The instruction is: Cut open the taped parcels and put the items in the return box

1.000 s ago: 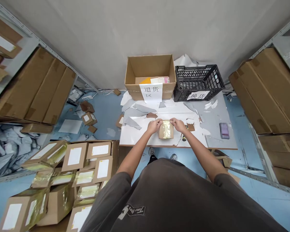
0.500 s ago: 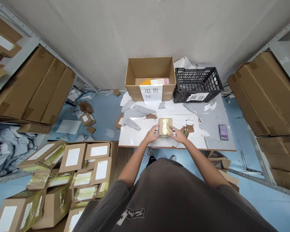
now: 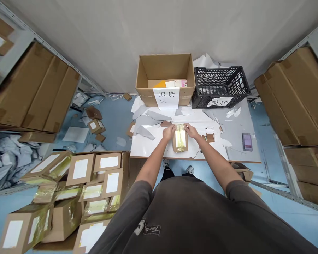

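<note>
A small taped cardboard box (image 3: 177, 148) with a white label facing up is over the white table near its front edge. My left hand (image 3: 169, 132) is closed at its far left corner. At the far right corner, the fingers of my right hand (image 3: 191, 131) are closed on the box too. Shiny yellowish tape runs down the middle of the label. A yellow-and-black object (image 3: 205, 138) lies just right of my right forearm, partly hidden; its kind cannot be made out.
Behind stand an open carton (image 3: 145, 97) with a paper sign and a black plastic crate (image 3: 198, 102). Torn paper scraps (image 3: 145, 132) litter the table (image 3: 140, 150). A phone-like purple object (image 3: 247, 141) lies right. Many labelled boxes (image 3: 80, 169) are piled at left.
The box has been turned so its labelled face shows. Both hands have shifted from its sides to its far corners, and the view has moved slightly.
</note>
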Available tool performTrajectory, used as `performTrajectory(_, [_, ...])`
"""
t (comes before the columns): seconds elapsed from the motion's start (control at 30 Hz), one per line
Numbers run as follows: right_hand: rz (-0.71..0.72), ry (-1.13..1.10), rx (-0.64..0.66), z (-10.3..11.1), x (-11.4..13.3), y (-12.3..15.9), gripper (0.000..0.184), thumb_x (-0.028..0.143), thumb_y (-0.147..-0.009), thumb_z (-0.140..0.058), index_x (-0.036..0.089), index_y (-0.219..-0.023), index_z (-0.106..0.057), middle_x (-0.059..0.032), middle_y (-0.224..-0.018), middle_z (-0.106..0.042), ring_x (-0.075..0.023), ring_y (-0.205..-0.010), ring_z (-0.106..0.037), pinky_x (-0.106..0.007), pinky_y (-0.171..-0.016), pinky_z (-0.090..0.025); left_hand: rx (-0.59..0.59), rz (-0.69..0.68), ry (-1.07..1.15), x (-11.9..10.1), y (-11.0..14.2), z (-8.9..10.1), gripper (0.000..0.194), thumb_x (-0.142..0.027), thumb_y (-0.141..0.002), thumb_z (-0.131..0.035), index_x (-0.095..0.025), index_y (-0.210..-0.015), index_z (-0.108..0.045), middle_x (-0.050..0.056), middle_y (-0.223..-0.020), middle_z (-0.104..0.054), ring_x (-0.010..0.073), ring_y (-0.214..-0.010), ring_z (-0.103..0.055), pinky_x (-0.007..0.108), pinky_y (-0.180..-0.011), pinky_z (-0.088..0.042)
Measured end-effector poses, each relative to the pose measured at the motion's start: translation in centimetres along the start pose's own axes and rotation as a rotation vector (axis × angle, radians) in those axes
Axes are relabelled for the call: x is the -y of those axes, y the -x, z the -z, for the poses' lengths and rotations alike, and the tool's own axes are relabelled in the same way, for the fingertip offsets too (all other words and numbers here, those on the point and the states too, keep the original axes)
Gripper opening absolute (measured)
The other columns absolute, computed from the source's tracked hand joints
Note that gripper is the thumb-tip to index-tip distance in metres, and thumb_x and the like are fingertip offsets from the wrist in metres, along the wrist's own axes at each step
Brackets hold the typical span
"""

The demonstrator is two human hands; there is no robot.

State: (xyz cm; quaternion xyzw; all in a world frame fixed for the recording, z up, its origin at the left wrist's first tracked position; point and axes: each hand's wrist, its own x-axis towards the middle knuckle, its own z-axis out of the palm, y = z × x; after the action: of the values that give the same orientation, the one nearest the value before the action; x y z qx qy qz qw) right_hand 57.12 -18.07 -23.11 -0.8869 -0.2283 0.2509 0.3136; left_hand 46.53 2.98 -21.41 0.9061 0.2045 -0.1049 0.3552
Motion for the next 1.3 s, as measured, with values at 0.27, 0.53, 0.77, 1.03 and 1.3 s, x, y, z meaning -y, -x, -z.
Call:
performTrajectory(0.27, [-0.064, 0.007, 0.030, -2.8, -1.5, -1.3, 0.074, 0.040, -0.104, -0.051, 0.021, -0.173, -0.034, -0.0131, -0.138, -0.075, -0.0319, -0.125, -0.071, -0.045, -0.108, -0.056, 0.158, 0.094, 0.071, 2.2, -2.2, -1.3, 0.084, -0.037, -0.102, -0.061, -0.019, -0.176, -0.025, 0.017, -0.146, -0.070, 0.0299, -0.134, -0.068, 0.040, -0.112, -0.049])
performTrajectory(0.53, [-0.053, 0.204, -0.176, 0.7, -10.6, 9.6, 0.073, 0.045, -0.099, -0.064, 0.025, -0.167, -0.045, -0.0131, -0.176, -0.037, -0.0375, -0.161, -0.034, -0.057, -0.128, -0.036, 0.355, -0.323, -0.369, 3.3, -2.0, 2.2, 0.149, -0.057, -0.055, -0.102, -0.029, -0.177, -0.022, 0.012, -0.185, -0.005, 0.0474, -0.168, -0.012, 0.059, -0.132, -0.028])
performTrajectory(0.77, [-0.307, 0.139, -0.180, -0.4, -18.5, 13.4, 0.072, 0.046, -0.097, -0.068, 0.019, -0.162, -0.051, -0.0211, -0.164, -0.049, -0.0443, -0.151, -0.042, -0.059, -0.123, -0.040, 0.444, -0.265, -0.595, 2.2, -2.9, 1.3, 0.166, -0.064, -0.057, -0.101, -0.020, -0.178, 0.004, 0.016, -0.184, -0.001, 0.0451, -0.169, -0.001, 0.057, -0.133, -0.027])
performTrajectory(1.03, [-0.581, -0.023, -0.209, -5.5, -20.9, 9.2, 0.051, 0.051, -0.094, -0.074, 0.017, -0.132, -0.068, -0.0228, -0.131, -0.069, -0.0379, -0.128, -0.064, -0.047, -0.105, -0.053, 0.366, -0.117, -0.608, 3.2, -0.4, -0.4, 0.166, -0.080, -0.063, -0.092, -0.019, -0.176, 0.014, 0.014, -0.184, 0.007, 0.0409, -0.170, -0.006, 0.048, -0.132, -0.030])
performTrajectory(1.3, [-0.683, -0.158, -0.220, -4.0, -19.1, 10.1, 0.033, 0.052, -0.098, -0.065, 0.020, -0.108, -0.065, -0.0145, -0.104, -0.078, -0.0336, -0.106, -0.076, -0.039, -0.087, -0.059, 0.376, -0.085, -0.509, 3.1, -0.4, -1.4, 0.166, -0.080, -0.060, -0.093, -0.020, -0.177, 0.008, 0.015, -0.184, 0.008, 0.0448, -0.169, -0.007, 0.050, -0.130, -0.033])
